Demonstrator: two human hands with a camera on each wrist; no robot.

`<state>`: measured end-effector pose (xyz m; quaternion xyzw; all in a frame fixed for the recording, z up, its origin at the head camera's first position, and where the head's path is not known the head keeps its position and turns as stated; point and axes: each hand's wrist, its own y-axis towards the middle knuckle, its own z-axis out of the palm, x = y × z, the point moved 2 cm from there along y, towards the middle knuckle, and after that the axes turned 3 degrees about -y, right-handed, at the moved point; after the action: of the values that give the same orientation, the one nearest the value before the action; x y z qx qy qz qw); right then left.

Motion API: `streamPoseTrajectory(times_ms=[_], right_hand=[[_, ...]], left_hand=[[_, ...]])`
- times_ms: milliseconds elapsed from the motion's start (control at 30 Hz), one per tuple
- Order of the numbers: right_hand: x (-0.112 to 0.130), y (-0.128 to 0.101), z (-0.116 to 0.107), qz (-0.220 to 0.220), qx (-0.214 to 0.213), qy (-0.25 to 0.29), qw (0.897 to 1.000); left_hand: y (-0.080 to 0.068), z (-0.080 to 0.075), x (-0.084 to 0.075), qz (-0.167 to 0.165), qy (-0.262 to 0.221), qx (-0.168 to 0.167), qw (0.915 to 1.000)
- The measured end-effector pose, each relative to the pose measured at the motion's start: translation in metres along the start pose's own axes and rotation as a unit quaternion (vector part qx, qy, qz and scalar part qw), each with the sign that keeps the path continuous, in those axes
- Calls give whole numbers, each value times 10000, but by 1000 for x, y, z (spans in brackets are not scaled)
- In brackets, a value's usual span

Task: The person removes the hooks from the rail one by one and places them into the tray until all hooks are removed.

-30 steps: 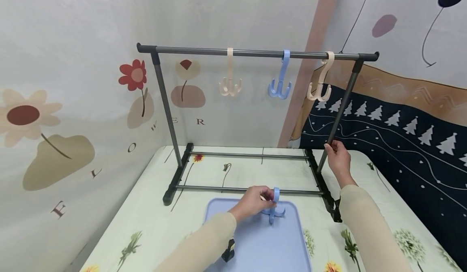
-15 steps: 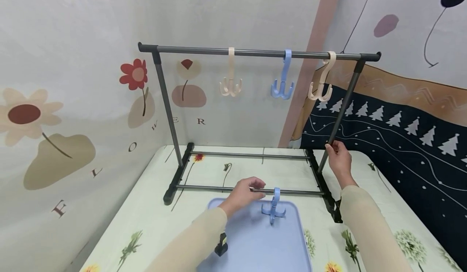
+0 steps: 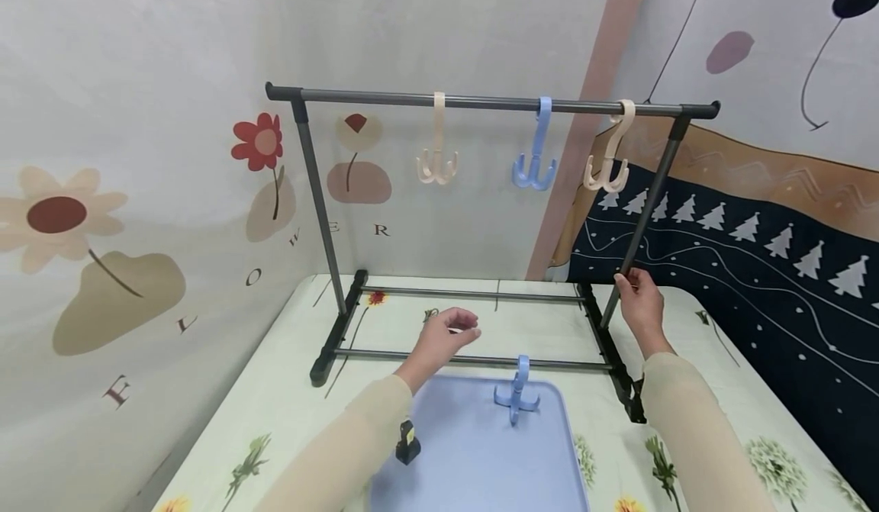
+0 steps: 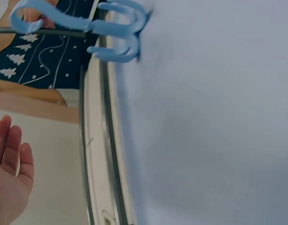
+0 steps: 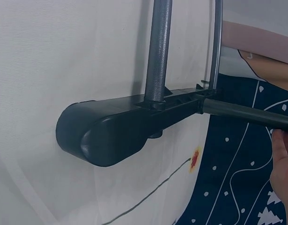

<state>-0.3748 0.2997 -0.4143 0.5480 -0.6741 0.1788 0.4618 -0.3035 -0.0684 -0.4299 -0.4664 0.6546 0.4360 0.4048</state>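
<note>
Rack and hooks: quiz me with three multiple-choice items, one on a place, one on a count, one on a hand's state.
1. Where does the loose blue hook sit?
A. on the blue tray
B. on the top bar
C. in the left hand

2. How many hooks hang from the top bar?
A. one
B. three
C. five

3. What is the right hand doing?
A. lying flat on the table
B. pinching a hook
C. gripping the rack's right post

Answers:
1 A, it stands at the tray's far edge, apart from the left hand, which holds nothing.
2 B, two beige and one blue.
3 C, its fingers curl round the post low down.
</note>
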Motion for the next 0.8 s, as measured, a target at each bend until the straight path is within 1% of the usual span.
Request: streamPoseTrajectory(times_ms=[200,400,500,600,800], right_hand=[[-1,1,0,28,-10,0,10000],[-1,0,0,38,-4,16,10000],[-1,0,0,42,0,12,10000],[-1,0,0,58,3,12,10000],[0,0,0,36,-1,-25,10000]], left_hand=[[7,-20,-12,90,-169,-445,9988],[14,-35,-21,195,-182,-742,9969],[17,-40,-24,230,-173,-841,9960],[19,-46,-27,238,-244,-858,9957],[23,-56,-39,263,-297,-978,9944]])
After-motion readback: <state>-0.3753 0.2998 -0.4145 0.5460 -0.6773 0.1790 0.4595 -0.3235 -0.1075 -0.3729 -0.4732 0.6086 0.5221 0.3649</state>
